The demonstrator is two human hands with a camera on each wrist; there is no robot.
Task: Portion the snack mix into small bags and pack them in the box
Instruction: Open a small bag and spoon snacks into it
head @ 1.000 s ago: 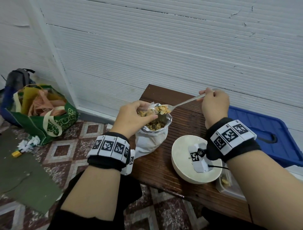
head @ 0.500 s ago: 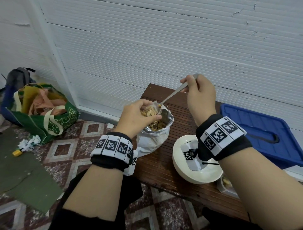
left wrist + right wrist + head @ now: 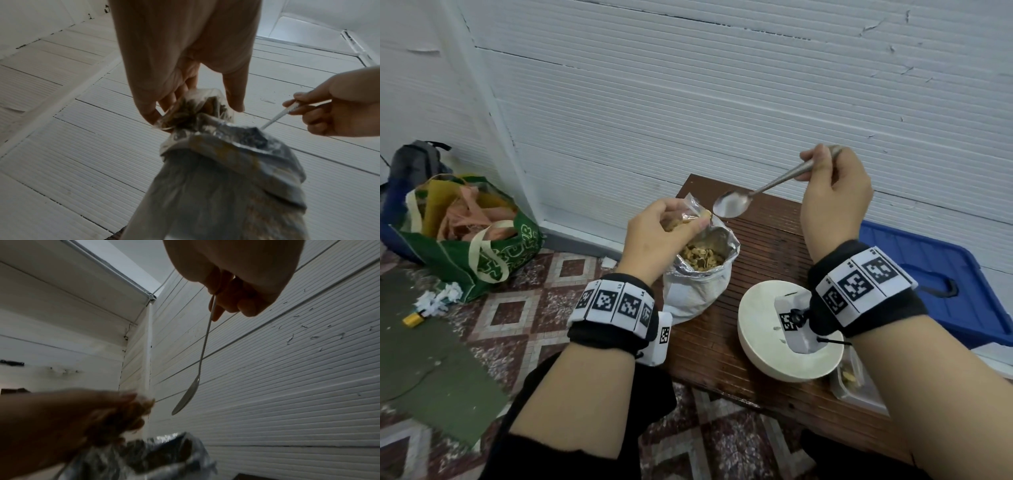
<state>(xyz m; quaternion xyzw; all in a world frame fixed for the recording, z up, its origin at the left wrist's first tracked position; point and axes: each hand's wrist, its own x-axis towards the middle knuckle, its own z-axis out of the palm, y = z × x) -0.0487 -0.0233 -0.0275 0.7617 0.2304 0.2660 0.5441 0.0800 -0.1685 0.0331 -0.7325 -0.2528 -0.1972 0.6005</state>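
Lifted since half a second ago: metal spoon, bowl now empty, raised clear of the foil snack-mix bag. Right hand pinches the spoon's handle. Left hand pinches a small clear bag, part-filled with mix, at the foil bag's mouth. Foil bag stands open on the wooden table, beside a white bowl. Blue box lid at right.

I see a white ribbed wall, scuffed in places, with a white corner post. The floor is patterned tile in red and cream. A dark slatted wooden tabletop stands against the wall. A green mat lies on the floor at left. Light is even and dim.
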